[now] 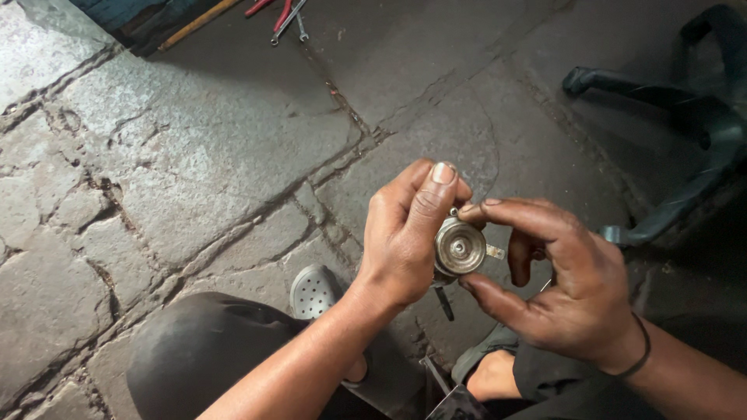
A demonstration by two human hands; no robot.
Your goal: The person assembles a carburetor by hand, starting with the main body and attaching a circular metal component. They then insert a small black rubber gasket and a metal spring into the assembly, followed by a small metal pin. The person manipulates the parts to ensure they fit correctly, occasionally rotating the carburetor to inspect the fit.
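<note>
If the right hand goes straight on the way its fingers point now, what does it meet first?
The right hand points left, its fingertips already on the round metal part. Straight on, it would press that part against the left hand, which holds it from the other side.

We are counting two hands in view, our left hand [405, 241] and our right hand [560, 284], and between them we are seeing one round metal part [460, 246] with a single small tab sticking out at its side. We are counting one dark band [643, 350] around the right wrist. Below the hands we are making out one grey perforated clog [313, 291]. At the top edge we are counting one pair of red-handled pliers [274, 9], one metal spanner [288, 22] and one wooden handle [194, 25]. At the right we are seeing one black chair base [685, 101].
</note>
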